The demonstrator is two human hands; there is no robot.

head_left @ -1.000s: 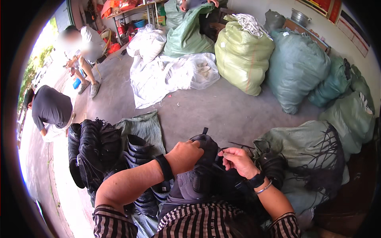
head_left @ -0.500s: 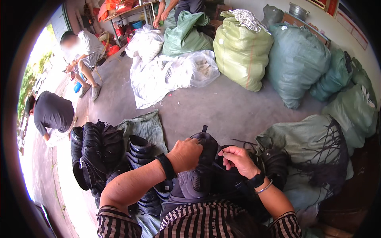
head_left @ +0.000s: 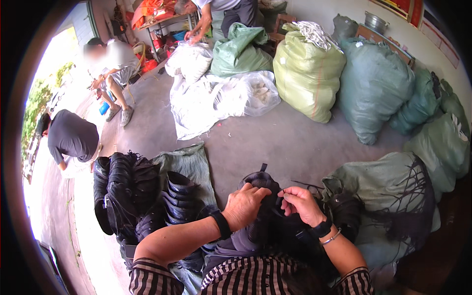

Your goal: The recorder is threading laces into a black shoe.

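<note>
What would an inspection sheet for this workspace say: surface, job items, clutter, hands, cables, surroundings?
Surface: grey floor, small scraps on it.
Job's things: dark shoe at the hands; stacked black footwear to the left.
Clutter: dark laces spread over a green sack at right; white sheeting on the floor.
Grippers: bare hands; left hand grips the shoe, right hand pinches what looks like a thin dark strand.
Cables: nothing seen.
Surroundings: bulging yellow-green sack and blue-green sack behind; crouched person, seated person, leaning person.
</note>
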